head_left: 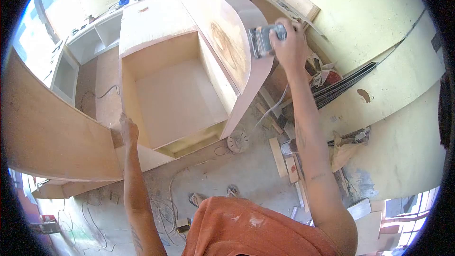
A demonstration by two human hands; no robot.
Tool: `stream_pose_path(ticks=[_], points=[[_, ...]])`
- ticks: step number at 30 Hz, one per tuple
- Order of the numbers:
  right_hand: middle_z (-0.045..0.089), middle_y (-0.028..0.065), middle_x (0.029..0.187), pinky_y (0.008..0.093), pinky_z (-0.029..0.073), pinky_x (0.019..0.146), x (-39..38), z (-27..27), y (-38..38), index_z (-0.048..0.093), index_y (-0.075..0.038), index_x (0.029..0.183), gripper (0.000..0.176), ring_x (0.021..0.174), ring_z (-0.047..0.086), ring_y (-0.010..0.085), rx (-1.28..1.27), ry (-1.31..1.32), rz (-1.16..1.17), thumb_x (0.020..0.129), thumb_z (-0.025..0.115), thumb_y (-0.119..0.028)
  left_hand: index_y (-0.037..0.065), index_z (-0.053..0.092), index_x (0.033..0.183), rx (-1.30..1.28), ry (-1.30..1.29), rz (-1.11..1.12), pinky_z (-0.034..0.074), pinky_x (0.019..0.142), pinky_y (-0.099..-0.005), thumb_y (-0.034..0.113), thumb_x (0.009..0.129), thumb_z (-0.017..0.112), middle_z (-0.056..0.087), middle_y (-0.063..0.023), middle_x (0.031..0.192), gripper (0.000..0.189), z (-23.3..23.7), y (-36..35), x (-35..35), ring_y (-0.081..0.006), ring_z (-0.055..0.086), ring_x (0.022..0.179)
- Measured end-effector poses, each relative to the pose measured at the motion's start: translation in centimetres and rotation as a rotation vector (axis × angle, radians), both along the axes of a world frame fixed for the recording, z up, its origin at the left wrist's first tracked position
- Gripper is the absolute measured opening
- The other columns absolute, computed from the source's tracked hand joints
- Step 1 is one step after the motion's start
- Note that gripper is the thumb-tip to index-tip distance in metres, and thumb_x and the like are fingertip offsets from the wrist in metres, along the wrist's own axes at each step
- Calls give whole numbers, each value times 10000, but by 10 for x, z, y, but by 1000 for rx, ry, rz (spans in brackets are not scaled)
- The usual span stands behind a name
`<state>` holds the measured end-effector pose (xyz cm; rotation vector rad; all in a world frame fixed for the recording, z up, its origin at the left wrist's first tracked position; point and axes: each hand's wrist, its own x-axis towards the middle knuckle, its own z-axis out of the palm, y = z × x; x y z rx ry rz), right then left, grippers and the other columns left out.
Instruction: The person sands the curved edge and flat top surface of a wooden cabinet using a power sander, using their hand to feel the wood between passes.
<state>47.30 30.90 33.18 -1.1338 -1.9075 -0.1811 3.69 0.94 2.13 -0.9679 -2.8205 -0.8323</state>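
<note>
My right hand (pixel 291 47) is wrapped round the top of a power sander (pixel 261 41). The sander lies against the pinkish, curved outer face of a tall panel (pixel 259 71) on the right side of a wooden cabinet (pixel 154 31). Its underside is hidden, and the tool looks slightly blurred. Lower on the left, my left hand (pixel 129 130) is closed on the cabinet's front left edge, beside the open box-shaped compartment (pixel 182 99). Part of its fingers is hidden behind that edge.
A curved wooden panel (pixel 57 128) stands at the left. Cords (pixel 170 194) trail over the dusty floor near my feet. A round pale disc (pixel 238 141) lies by the cabinet's base. Wood offcuts (pixel 278 157) lie at the right, below large pale sheets (pixel 365 23).
</note>
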Motion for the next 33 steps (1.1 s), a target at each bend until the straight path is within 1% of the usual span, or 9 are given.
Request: stream_pose_path(ticks=[5, 8, 11, 15, 18, 20, 26, 29, 33], points=[[637, 131, 1180, 475, 553, 869, -51, 60, 50, 647, -263, 1186, 361, 1051, 671, 372, -26, -187, -37, 856, 694, -403, -97, 441, 1353, 1, 18, -41, 512, 918, -535, 97, 988, 421, 561, -328, 1261, 414, 17, -2, 13, -482, 584, 1143], [651, 143, 1191, 481, 552, 884, -76, 81, 79, 647, -289, 1212, 382, 1070, 672, 363, -116, -346, -59, 860, 688, -430, -80, 447, 1338, -17, 395, -162, 522, 898, -529, 114, 987, 434, 571, -328, 1253, 401, -90, -7, -56, -479, 595, 1128], [655, 148, 1207, 486, 549, 889, -82, 89, 103, 652, -294, 1209, 376, 1077, 673, 367, -126, -357, -11, 863, 687, -437, -59, 449, 1320, 52, 666, -166, 522, 880, -544, 136, 994, 436, 579, -322, 1228, 380, -105, -6, -66, -481, 609, 1103], [652, 138, 1214, 489, 544, 890, -71, 75, 83, 663, -268, 1175, 354, 1070, 672, 369, -107, -320, -31, 863, 689, -433, -102, 491, 1317, -162, 93, -92, 480, 1004, -432, 110, 965, 488, 616, -287, 1234, 411, -10, -1, -14, -402, 576, 1227], [634, 141, 1187, 477, 552, 867, -46, 45, 34, 668, -250, 1150, 337, 1048, 667, 379, -29, -156, 3, 838, 721, -366, -77, 501, 1323, -26, -44, 20, 512, 951, -438, 103, 974, 480, 629, -298, 1197, 393, 13, 0, 7, -419, 607, 1164], [622, 145, 1153, 467, 562, 847, -28, 18, 5, 671, -240, 1133, 333, 1029, 662, 391, 60, -52, 52, 816, 750, -305, -29, 386, 1406, -25, 24, -25, 504, 877, -575, 155, 1015, 429, 569, -316, 1252, 434, -10, -2, -10, -512, 611, 1082], [573, 112, 1116, 471, 514, 874, 18, -77, -35, 647, -175, 1078, 332, 1052, 594, 351, 256, 104, 14, 781, 785, -226, -39, 399, 1408, -22, 29, -25, 487, 936, -549, 127, 1012, 417, 537, -308, 1318, 430, -3, -6, -5, -483, 579, 1159], [566, 140, 1152, 481, 491, 898, 35, -133, -41, 632, -143, 1101, 357, 1076, 575, 363, 280, 222, 50, 788, 798, -187, -48, 415, 1398, -117, 457, -217, 480, 971, -528, 112, 1005, 417, 523, -294, 1353, 424, -118, -12, -94, -462, 571, 1184], [554, 186, 1185, 504, 476, 911, 49, -207, -42, 617, -125, 1131, 390, 1110, 552, 386, 288, 356, 90, 796, 814, -165, -67, 472, 1354, -27, 482, -207, 468, 1011, -508, 107, 1002, 418, 531, -276, 1358, 397, -47, -13, -37, -441, 558, 1208]])
